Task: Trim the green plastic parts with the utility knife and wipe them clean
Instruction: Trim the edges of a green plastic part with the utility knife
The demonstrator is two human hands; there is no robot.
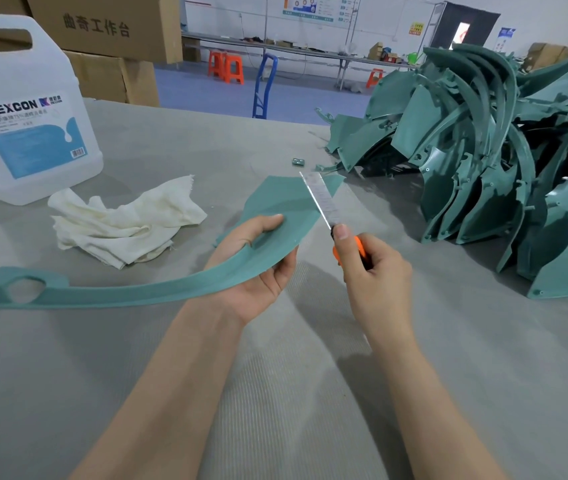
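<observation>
A long curved green plastic part (157,289) stretches from the lower left to the centre, its wide end raised above the table. My left hand (258,265) grips it near that wide end, thumb on top and fingers underneath. My right hand (372,275) grips an orange utility knife (348,244), thumb pressed near the blade's base. Its long extended blade (317,199) lies along the right edge of the part's wide end. A crumpled white cloth (123,223) lies on the table to the left.
A heap of green plastic parts (483,161) fills the right side of the grey table (275,393). A large white DEXCON jug (22,112) stands at the far left, with cardboard boxes (109,32) behind. A small green scrap (298,162) lies near the heap.
</observation>
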